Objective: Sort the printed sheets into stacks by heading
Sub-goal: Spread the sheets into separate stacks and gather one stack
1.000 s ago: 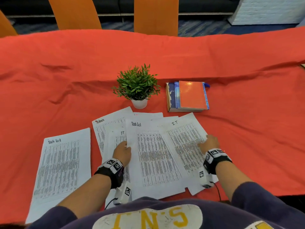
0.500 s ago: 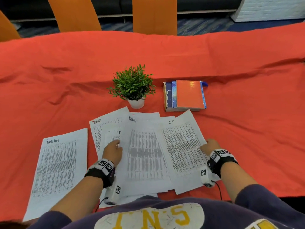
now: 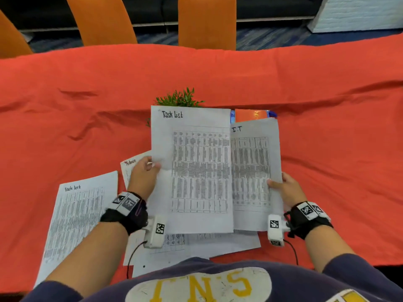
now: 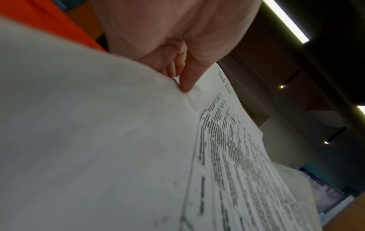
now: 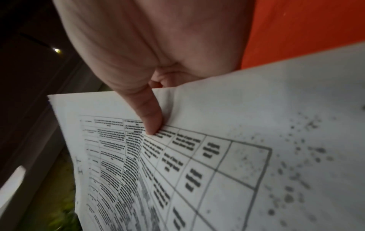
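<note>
My left hand [image 3: 145,171] pinches the left edge of a sheet headed "Task List" [image 3: 196,171] and holds it raised above the table; in the left wrist view the thumb [image 4: 187,81] presses on that Task List sheet [image 4: 227,140]. My right hand [image 3: 283,188] pinches the right edge of a raised sheet headed "I.T" [image 3: 255,166], its thumb [image 5: 150,118] lying on the I.T sheet [image 5: 197,156]. Another "Task List" sheet [image 3: 76,214] lies flat at the left. An "Admin" sheet [image 3: 130,164] peeks out behind my left hand. More sheets [image 3: 218,243] lie under the raised ones.
A red cloth [image 3: 218,79] covers the table. A small green plant [image 3: 178,99] and a stack of books [image 3: 250,115] sit just behind the raised sheets, mostly hidden. Orange chairs [image 3: 207,20] stand along the far side.
Both hands were resting on sheets spread flat on the table. Now each hand has lifted one sheet and holds it up side by side, covering the plant and the books.
</note>
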The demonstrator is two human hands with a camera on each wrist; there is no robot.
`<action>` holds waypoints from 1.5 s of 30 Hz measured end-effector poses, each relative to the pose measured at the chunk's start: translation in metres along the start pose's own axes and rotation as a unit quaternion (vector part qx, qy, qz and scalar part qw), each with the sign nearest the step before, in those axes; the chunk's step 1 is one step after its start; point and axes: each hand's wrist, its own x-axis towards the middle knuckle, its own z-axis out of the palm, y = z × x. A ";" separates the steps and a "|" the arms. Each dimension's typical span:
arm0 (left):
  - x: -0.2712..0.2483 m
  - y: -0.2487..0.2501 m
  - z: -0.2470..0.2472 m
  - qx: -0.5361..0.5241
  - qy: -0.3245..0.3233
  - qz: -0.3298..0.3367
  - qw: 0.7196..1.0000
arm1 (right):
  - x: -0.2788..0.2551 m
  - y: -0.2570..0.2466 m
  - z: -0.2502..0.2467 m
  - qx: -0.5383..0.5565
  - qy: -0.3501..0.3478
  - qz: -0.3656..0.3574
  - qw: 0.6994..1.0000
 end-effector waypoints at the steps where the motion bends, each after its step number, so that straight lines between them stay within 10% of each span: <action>1: -0.001 -0.005 0.010 -0.004 -0.009 -0.022 1.000 | -0.002 -0.001 0.009 0.021 -0.019 0.009 1.000; 14: -0.012 -0.035 0.052 -0.011 -0.030 -0.107 0.994 | -0.033 -0.005 0.082 0.125 -0.127 0.095 0.979; 20: -0.015 -0.035 0.060 0.011 -0.027 -0.057 0.998 | -0.035 -0.004 0.080 -0.109 -0.170 -0.007 0.979; 32: -0.019 -0.091 0.079 0.224 -0.121 -0.146 0.956 | -0.020 0.025 0.029 -0.152 0.005 -0.003 0.988; 45: -0.026 -0.094 0.099 0.193 -0.073 -0.123 0.971 | -0.013 0.037 0.016 -0.182 -0.021 0.030 0.983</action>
